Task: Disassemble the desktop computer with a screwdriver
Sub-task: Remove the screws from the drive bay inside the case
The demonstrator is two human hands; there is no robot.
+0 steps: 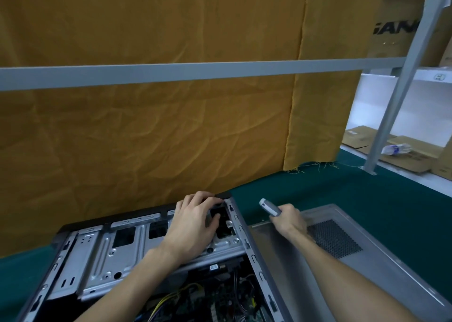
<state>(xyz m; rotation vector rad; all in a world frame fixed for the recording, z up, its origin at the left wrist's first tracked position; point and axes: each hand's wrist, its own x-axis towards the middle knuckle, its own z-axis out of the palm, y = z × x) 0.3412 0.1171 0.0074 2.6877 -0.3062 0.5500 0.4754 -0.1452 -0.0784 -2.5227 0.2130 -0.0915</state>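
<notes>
Screwdriver [270, 209] shaft hidden inside the right hand [289, 220]; computer case [117, 250] cut off below.

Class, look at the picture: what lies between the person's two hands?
In the head view, the case's right edge rail and bare green mat lie between the left hand and right hand.
</notes>
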